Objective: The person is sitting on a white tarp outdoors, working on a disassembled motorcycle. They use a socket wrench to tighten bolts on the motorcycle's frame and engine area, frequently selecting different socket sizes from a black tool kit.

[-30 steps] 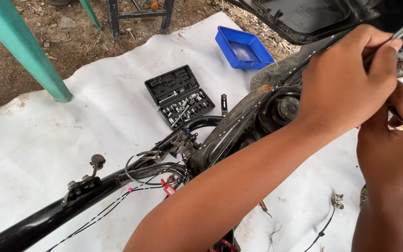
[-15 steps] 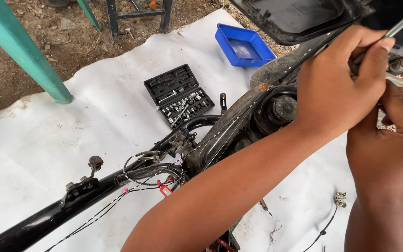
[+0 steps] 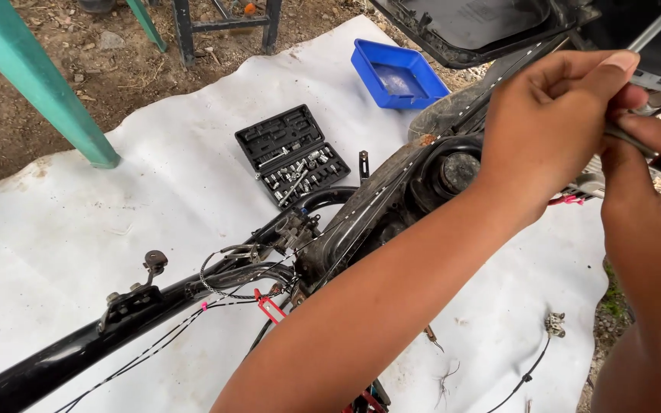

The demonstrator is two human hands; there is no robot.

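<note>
Both my left hand [image 3: 552, 130] and right hand [image 3: 652, 206] pinch the thin grey metal tool shaft [image 3: 636, 141] above the black motorcycle frame [image 3: 361, 222]; next, I judge, steady turning.

White sheet [image 3: 78, 229] on bare dirt ground [image 3: 32, 130]; green leg [image 3: 40, 84] stands there.

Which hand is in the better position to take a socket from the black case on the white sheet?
Probably the left hand. Its arm already crosses above the socket case, which lies on its side, and it only pinches a thin cable. The right hand is farther away and grips a thin metal tool.
</note>
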